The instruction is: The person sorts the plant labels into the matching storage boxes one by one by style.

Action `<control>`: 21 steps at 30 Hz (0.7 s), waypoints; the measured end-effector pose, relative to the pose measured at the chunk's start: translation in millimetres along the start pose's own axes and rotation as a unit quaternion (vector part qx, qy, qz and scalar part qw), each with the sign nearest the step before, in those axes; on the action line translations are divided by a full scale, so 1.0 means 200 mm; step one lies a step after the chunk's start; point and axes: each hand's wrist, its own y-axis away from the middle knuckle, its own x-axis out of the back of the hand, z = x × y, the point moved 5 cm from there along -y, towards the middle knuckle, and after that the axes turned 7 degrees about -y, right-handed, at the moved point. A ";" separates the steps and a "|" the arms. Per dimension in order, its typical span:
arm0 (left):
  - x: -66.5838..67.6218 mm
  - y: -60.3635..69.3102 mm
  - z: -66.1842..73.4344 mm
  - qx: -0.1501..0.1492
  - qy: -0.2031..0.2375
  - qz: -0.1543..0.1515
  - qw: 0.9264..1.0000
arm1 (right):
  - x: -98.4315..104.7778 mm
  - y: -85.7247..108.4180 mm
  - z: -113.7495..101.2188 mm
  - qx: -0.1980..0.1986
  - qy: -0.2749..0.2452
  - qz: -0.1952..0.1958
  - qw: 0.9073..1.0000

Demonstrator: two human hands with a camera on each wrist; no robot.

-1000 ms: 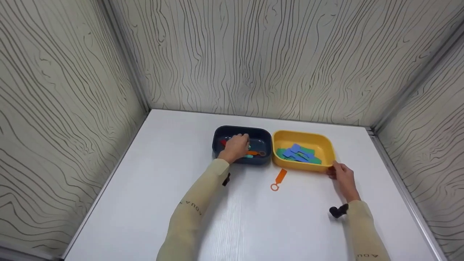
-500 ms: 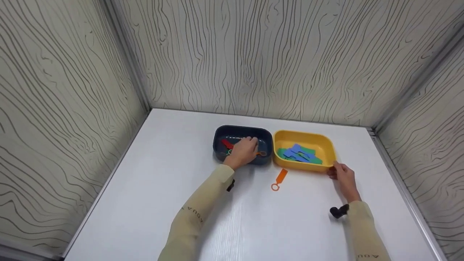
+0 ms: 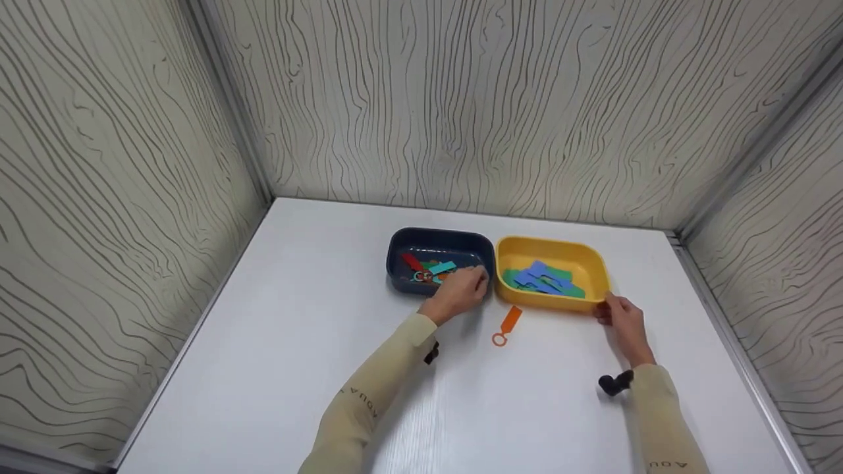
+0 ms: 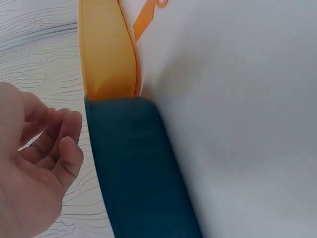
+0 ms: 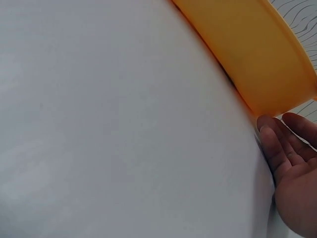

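My left hand (image 3: pixel 461 289) is over the right front part of the dark blue bin (image 3: pixel 408 284). Its fingers are curled in toward the thumb; whether a tag lies between the fingertips cannot be seen in the left wrist view. Inside that bin lie a red tag (image 3: pixel 413 261), a turquoise tag (image 3: pixel 442 267) and other ring-ended tags, partly covered by the hand. My right hand (image 3: pixel 625 326) touches the near right corner of the yellow bin (image 3: pixel 586 263) with loosely bent fingers. That bin holds blue tags (image 3: pixel 539 270) and green tags (image 3: pixel 573 291).
An orange ring-ended tag (image 3: pixel 508 325) lies on the white table (image 3: pixel 514 408) before the yellow bin. The two bins stand side by side. Wood-patterned panels (image 3: pixel 461 112) enclose the table at the back and sides.
My left hand has moved right across the dark blue bin, uncovering the red and turquoise tags and covering the orange one at its right. The right hand stays at the yellow bin's corner.
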 end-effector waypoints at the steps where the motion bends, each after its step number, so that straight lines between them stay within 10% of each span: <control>1: -0.01 0.00 0.01 0.003 0.000 -0.006 1.000 | 0.00 0.00 0.00 0.000 -0.002 0.000 1.000; 21: -0.31 0.05 0.20 0.104 -0.066 -0.073 0.990 | 0.00 0.00 -0.01 -0.010 0.003 -0.001 1.000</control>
